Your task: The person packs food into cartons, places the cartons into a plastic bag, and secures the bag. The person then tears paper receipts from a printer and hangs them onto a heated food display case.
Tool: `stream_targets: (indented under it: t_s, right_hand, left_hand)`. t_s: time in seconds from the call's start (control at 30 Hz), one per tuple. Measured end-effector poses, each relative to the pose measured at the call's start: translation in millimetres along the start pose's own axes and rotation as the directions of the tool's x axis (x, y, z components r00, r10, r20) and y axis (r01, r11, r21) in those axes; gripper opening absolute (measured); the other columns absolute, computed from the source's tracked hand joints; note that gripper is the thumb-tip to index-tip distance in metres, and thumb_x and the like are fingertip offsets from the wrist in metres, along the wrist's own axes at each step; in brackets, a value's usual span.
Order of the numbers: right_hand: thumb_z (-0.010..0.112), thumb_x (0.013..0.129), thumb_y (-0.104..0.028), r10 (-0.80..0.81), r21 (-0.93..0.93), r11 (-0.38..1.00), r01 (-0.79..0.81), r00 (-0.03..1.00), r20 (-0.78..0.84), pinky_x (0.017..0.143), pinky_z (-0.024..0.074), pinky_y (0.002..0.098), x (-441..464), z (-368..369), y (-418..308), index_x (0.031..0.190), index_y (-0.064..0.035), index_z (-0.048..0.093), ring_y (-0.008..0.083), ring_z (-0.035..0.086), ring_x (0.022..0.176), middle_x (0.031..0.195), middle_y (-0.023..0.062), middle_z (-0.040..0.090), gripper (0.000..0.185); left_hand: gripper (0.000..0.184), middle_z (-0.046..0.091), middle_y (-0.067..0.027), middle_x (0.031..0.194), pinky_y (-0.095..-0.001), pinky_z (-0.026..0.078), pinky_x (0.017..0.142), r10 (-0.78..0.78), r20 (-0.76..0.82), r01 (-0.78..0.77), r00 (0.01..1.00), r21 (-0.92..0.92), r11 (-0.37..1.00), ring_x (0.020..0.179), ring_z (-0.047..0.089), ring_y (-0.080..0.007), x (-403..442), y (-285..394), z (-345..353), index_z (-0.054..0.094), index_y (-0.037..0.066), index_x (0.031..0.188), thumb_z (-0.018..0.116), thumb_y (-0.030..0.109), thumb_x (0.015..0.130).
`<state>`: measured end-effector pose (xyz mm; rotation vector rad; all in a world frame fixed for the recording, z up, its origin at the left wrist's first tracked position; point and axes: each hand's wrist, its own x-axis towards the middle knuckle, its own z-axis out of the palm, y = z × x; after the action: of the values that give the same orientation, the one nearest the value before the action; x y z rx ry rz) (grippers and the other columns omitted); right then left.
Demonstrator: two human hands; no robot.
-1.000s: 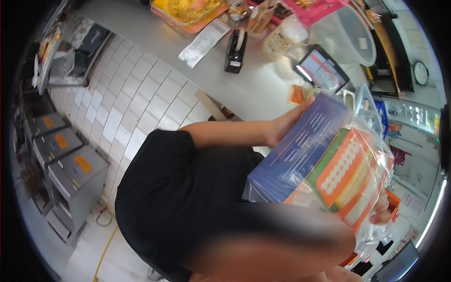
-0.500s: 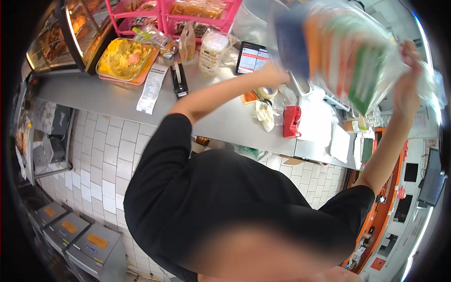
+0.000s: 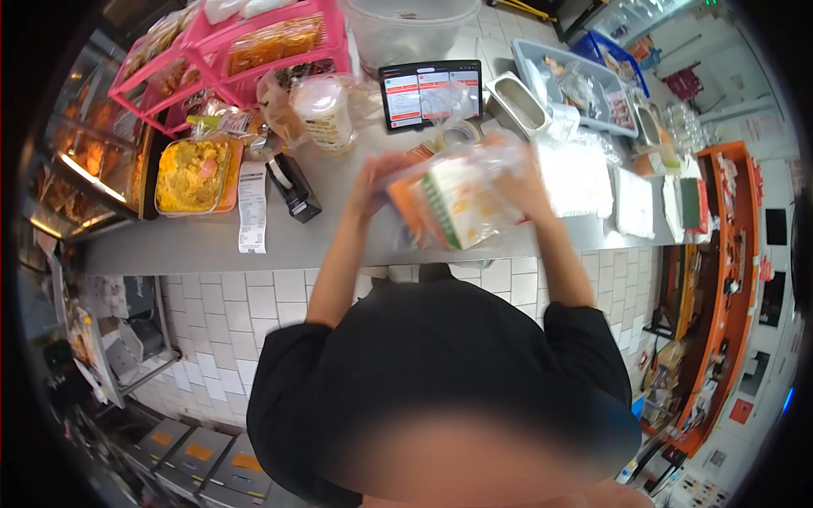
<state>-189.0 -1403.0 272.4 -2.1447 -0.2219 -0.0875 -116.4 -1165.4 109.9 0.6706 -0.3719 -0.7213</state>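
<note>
A clear plastic bag [image 3: 461, 199] printed with orange, green and white is held low over the front of the steel counter [image 3: 326, 241]. My left hand [image 3: 378, 180] is closed on its left side. On the opposite side, my right hand [image 3: 527, 182] grips the clear plastic, its fingers partly smeared by motion. What lies inside the bag cannot be made out. Just behind it are a roll of tape [image 3: 458, 134] and a tablet [image 3: 432, 93] with a lit screen.
To the left stand a tray of yellow food [image 3: 193, 176], a long receipt [image 3: 252, 207], a black tape dispenser [image 3: 293, 188] and a plastic tub [image 3: 324, 118]. Pink baskets [image 3: 222, 89] are behind. On the right are a metal pan [image 3: 518, 103] and a grey bin [image 3: 584, 85].
The bag has come down from high on the right to low over the counter in front of me. Both hands moved with it, and my view has turned.
</note>
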Motion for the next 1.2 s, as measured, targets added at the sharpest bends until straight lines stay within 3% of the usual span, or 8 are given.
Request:
stream_targets:
  t_s: [0.1,0.33,0.37,0.47,0.57,0.67,0.8,1.2]
  right_hand:
    - [0.060,0.067,-0.003,0.091,0.171,0.982,-0.080,0.994,-0.055,0.079,0.0471,0.0347,-4,85,40,0.096,-0.0040,0.065,0.0261,0.062,0.089,0.092,0.0115,0.066,0.030]
    - [0.065,0.069,-0.010,-0.323,0.408,0.900,0.155,0.865,0.384,0.077,0.0477,0.0356,38,74,62,0.103,-0.0089,0.066,0.0239,0.063,0.086,0.093,0.0119,0.066,0.033]
    - [0.062,0.075,-0.005,0.012,0.106,0.992,-0.065,0.899,0.438,0.075,0.0494,0.0311,55,48,114,0.111,-0.0076,0.063,0.0149,0.062,0.087,0.100,0.0082,0.067,0.036]
    - [0.057,0.081,-0.011,0.177,-0.127,0.946,-0.297,0.807,-0.563,0.066,0.0502,0.0292,118,-38,260,0.099,-0.0047,0.067,0.0181,0.064,0.070,0.084,0.0082,0.069,0.022]
    - [0.060,0.081,-0.017,0.331,-0.528,0.736,-0.424,0.906,-0.266,0.063,0.0504,0.0306,138,-65,343,0.096,-0.0040,0.068,0.0193,0.066,0.064,0.075,0.0103,0.068,0.021]
    - [0.061,0.079,-0.023,0.448,-0.481,0.728,-0.488,0.870,-0.205,0.071,0.0501,0.0368,137,-72,324,0.091,-0.0109,0.070,0.0277,0.066,0.075,0.084,0.0126,0.068,0.019]
    - [0.062,0.080,-0.025,0.483,-0.251,0.811,-0.528,0.847,-0.222,0.066,0.0499,0.0335,113,-90,308,0.092,-0.0117,0.071,0.0202,0.066,0.063,0.079,0.0075,0.069,0.020]
    - [0.076,0.067,-0.033,0.412,-0.086,0.860,-0.502,0.785,-0.464,0.069,0.0476,0.0257,97,-103,275,0.086,-0.0088,0.073,0.0144,0.064,0.072,0.080,0.0064,0.070,0.031]
  left_hand:
    - [0.038,0.059,-0.0101,0.117,-0.0397,0.036,0.099,-0.001,-0.118,0.088,0.993,0.736,0.671,0.113,0.051,-0.0255,-47,34,34,0.061,0.003,0.111,0.064,0.024,0.079]
    - [0.026,0.063,-0.0121,0.098,-0.0414,0.039,0.089,0.601,-0.117,0.186,0.791,0.981,-0.054,0.103,0.055,-0.0313,-60,-22,58,0.065,0.002,0.095,0.070,0.010,0.071]
    - [0.019,0.064,-0.0094,0.092,-0.0417,0.039,0.087,0.649,-0.168,0.280,0.742,0.957,-0.072,0.100,0.055,-0.0304,-59,-31,57,0.066,0.002,0.088,0.070,0.010,0.072]
    - [0.015,0.063,-0.0089,0.091,-0.0396,0.039,0.085,0.651,-0.182,0.304,0.737,0.949,-0.079,0.099,0.053,-0.0318,-54,-29,63,0.068,0.003,0.087,0.069,0.010,0.074]
    - [0.016,0.062,-0.0107,0.091,-0.0368,0.040,0.083,0.658,-0.112,0.347,0.745,0.906,-0.240,0.099,0.051,-0.0313,-47,-18,69,0.070,0.003,0.089,0.069,0.010,0.075]
    - [0.019,0.061,-0.0141,0.093,-0.0364,0.040,0.085,0.669,-0.278,0.496,0.690,0.854,-0.157,0.102,0.047,-0.0298,-46,-15,69,0.071,0.004,0.092,0.069,0.010,0.075]
    - [0.017,0.062,-0.0061,0.083,-0.0278,0.046,0.073,0.522,-0.645,0.385,0.558,0.759,0.525,0.081,0.057,-0.0147,-46,-7,71,0.064,0.001,0.089,0.071,0.003,0.074]
    - [0.023,0.064,-0.0049,0.088,-0.0259,0.046,0.075,0.407,-0.668,0.303,0.622,0.686,0.662,0.080,0.059,-0.0122,-61,0,51,0.062,0.001,0.090,0.076,0.008,0.073]
